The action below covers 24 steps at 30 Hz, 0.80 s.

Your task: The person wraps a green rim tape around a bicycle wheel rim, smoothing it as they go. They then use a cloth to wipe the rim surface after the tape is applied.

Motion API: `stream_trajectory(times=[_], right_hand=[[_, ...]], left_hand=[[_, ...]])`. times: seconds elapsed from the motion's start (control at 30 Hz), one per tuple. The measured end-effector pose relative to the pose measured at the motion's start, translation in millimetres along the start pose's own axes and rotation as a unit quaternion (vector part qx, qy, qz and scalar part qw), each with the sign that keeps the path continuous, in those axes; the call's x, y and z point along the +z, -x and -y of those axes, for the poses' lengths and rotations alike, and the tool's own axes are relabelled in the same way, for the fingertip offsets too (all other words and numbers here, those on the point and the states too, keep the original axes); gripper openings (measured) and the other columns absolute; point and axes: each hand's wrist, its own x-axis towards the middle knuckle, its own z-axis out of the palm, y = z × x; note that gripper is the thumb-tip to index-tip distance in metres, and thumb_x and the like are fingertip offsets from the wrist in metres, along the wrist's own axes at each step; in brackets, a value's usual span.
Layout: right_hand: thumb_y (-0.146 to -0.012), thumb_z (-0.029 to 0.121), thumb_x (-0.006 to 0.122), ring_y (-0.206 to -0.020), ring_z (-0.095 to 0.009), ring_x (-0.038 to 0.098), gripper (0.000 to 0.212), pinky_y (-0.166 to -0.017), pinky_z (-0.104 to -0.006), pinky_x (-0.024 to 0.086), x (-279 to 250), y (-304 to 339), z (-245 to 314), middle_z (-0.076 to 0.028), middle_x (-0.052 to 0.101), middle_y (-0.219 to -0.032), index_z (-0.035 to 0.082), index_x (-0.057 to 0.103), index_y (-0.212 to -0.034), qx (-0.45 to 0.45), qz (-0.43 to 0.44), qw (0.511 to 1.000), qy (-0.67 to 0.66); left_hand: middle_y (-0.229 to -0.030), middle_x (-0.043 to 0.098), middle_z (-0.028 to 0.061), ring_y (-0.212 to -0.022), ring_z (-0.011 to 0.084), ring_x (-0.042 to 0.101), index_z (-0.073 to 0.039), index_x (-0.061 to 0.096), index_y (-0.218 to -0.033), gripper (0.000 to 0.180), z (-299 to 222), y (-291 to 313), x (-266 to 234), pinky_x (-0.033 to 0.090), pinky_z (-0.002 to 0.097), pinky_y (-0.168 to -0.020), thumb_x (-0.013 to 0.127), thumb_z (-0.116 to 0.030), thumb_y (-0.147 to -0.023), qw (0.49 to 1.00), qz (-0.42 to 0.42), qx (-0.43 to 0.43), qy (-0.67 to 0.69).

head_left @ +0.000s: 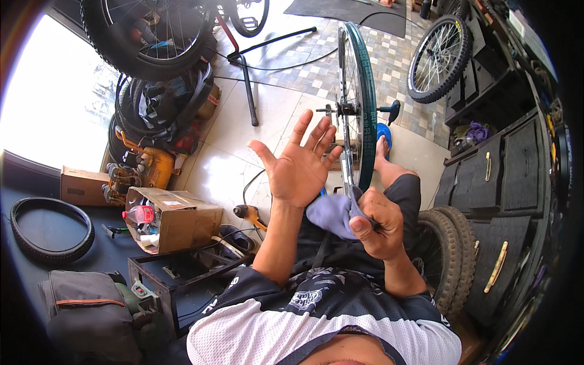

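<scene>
My left hand (299,169) is raised with its palm turned up and fingers spread, holding nothing. A purple-grey cloth (330,215) is gripped in my right hand (381,226), its loose part hanging toward the left. Just beyond both hands a bicycle wheel with a dark green tyre (367,100) stands upright, seen nearly edge-on. Its axle carries a dark lever-like handle (390,111) on the right side. The wheel's lower support is partly hidden by my hands and the cloth.
On the left are a cardboard box (182,220) with bottles, a yellow-orange machine (157,167), a power drill (248,213) and a loose tyre (53,230). A repair stand's legs (248,91) spread ahead. Dark drawers (480,164), another wheel (439,59) and stacked tyres (447,255) line the right.
</scene>
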Motion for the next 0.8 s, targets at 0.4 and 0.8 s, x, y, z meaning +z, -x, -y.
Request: stream_trajectory(times=[0.4, 0.8], right_hand=[[-0.104, 0.033, 0.071, -0.076, -0.044, 0.067, 0.031, -0.066, -0.0485, 0.051, -18.2, 3.6, 6.1, -0.018, 0.065, -0.084, 0.004, 0.061, -0.099, 0.138, 0.108, 0.975, 0.137], [-0.091, 0.052, 0.081, -0.103, -0.032, 0.07, 0.047, -0.09, -0.0428, 0.055, -56.7, -12.3, -25.7, -0.01, 0.074, -0.1, 0.008, 0.077, -0.109, 0.028, 0.177, 0.95, 0.255]], left_hand=[[-0.14, 0.06, 0.0166, -0.141, 0.032, 0.049, 0.0, 0.056, -0.148, 0.081, 3.7, 22.6, 2.3, 0.04, 0.0451, -0.117, 0.087, -0.044, -0.088, 0.796, 0.166, -0.038, -0.58], [-0.076, 0.052, 0.0003, -0.074, 0.0106, 0.049, -0.006, 0.054, -0.087, 0.024, 25.2, 26.0, -2.6, 0.043, 0.0291, -0.067, 0.073, 0.004, -0.077, 0.686, -0.046, -0.057, -0.724]])
